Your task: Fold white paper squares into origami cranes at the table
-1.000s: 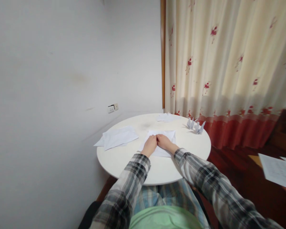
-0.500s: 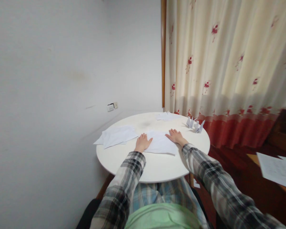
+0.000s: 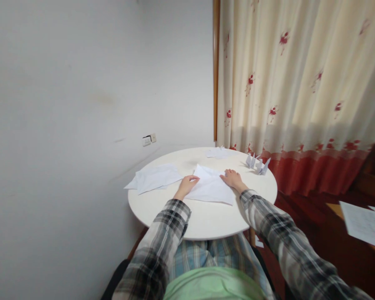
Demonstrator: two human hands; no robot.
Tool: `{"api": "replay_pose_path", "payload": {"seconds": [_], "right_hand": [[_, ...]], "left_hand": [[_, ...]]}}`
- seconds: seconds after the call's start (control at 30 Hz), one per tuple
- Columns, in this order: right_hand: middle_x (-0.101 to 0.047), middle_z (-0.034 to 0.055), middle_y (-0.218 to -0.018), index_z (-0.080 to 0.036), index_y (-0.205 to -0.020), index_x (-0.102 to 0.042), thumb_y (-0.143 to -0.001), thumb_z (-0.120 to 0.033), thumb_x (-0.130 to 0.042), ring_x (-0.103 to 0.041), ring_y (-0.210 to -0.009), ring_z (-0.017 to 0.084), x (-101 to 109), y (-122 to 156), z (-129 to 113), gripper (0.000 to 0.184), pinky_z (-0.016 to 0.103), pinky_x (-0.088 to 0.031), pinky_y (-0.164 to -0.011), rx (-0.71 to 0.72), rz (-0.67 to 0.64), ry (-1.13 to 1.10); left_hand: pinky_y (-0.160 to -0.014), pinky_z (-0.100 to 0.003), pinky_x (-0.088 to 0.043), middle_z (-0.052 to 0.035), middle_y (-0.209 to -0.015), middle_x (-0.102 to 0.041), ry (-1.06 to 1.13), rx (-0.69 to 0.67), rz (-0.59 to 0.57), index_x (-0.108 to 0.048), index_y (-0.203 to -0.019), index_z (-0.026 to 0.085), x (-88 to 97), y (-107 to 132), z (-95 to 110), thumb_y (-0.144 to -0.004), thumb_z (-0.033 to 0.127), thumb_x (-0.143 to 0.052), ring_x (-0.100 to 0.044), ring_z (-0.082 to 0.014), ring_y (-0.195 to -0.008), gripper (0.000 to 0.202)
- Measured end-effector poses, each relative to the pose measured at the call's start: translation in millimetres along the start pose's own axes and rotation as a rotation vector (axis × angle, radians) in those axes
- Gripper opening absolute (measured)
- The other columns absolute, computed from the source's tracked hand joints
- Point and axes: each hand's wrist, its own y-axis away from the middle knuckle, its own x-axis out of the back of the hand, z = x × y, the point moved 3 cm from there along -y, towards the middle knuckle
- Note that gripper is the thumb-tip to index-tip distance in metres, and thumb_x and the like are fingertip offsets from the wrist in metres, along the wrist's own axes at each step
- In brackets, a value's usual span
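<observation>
A white sheet of paper (image 3: 211, 187) lies in front of me on the round white table (image 3: 203, 223); its far left corner is lifted. At the sheet's left edge, my left hand (image 3: 186, 185) is closed with thumb and fingers pinching the paper. My right hand (image 3: 233, 180) rests on the right edge of the sheet, its fingers stretched out and open. Several small folded paper cranes (image 3: 263, 166) stand on the table beyond my right hand.
Loose white sheets (image 3: 158, 177) lie at the table's left, one corner jutting over the edge. More paper (image 3: 220, 153) lies at the far side. A wall (image 3: 81, 125) is close on the left, a curtain (image 3: 287, 104) behind. Sheets (image 3: 365, 225) rest on furniture at right.
My left hand has gone from lying flat to pinching the sheet's left edge, and the far left corner has risen. My right hand stays almost in place.
</observation>
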Motion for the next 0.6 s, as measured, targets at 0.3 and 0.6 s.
{"api": "replay_pose_path", "payload": {"seconds": [0.3, 0.6], "right_hand": [[-0.054, 0.0197, -0.118, -0.007, -0.123, -0.042, -0.087, -0.05, -0.032, -0.05, -0.11, 0.027, 4.6, -1.4, 5.6, 0.056, 0.035, -0.036, -0.089, -0.079, 0.061, -0.042], [-0.051, 0.0208, -0.12, -0.005, -0.123, -0.04, -0.083, -0.04, -0.044, -0.047, -0.112, 0.027, 2.4, -1.5, 9.0, 0.053, 0.033, -0.035, -0.091, -0.107, 0.115, -0.097]], "left_hand": [[-0.095, -0.031, -0.041, -0.0058, -0.111, -0.063, -0.009, 0.123, 0.494, -0.062, -0.103, 0.017, 32.4, 4.3, 8.5, -0.08, 0.017, -0.044, -0.055, -0.0174, -0.105, 0.029], [-0.095, -0.033, -0.04, -0.0198, -0.119, -0.052, -0.028, 0.488, 0.946, -0.039, -0.127, 0.003, 62.8, 19.2, -10.4, -0.084, 0.02, -0.041, -0.052, -0.0229, -0.108, 0.047]]}}
